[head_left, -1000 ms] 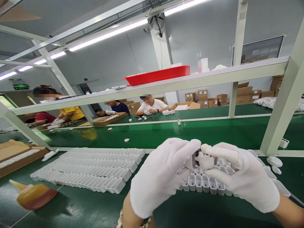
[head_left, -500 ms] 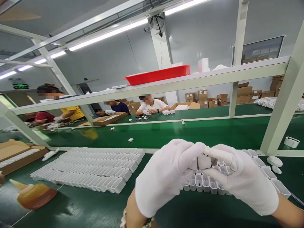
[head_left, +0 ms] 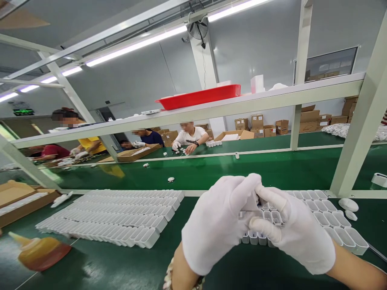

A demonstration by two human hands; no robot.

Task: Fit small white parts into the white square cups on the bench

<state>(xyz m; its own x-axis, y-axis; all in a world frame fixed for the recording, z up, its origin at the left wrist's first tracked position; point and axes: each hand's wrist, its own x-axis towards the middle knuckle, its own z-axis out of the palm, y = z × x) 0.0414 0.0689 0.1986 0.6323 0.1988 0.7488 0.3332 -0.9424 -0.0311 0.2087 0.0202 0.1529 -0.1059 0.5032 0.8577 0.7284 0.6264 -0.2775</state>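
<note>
From my remote station I locate the small white part (head_left: 250, 202) between the gloved hands, raised in front of the open-topped white housings (head_left: 253, 237). Left hand (head_left: 216, 223): fingers closed on the part, gripping it. Right hand (head_left: 300, 233): index fingertip against the left fingertips beside the part, thumb lower and parted from the index finger. I cannot tell whether the right fingers also grip the part; the gloves cover most of it.

Left of the hands, rows of rectangular white housings (head_left: 111, 213) lie on the green workbench (head_left: 105, 266). A squeeze bottle with a yellow nozzle (head_left: 44, 254) lies near their front left corner. Oval white covers (head_left: 348, 204) lie beside the right-hand housings. A green conveyor belt (head_left: 199, 169) runs beyond the bench; above it, a red tray (head_left: 199, 97) rests on the shelf (head_left: 266, 100).
</note>
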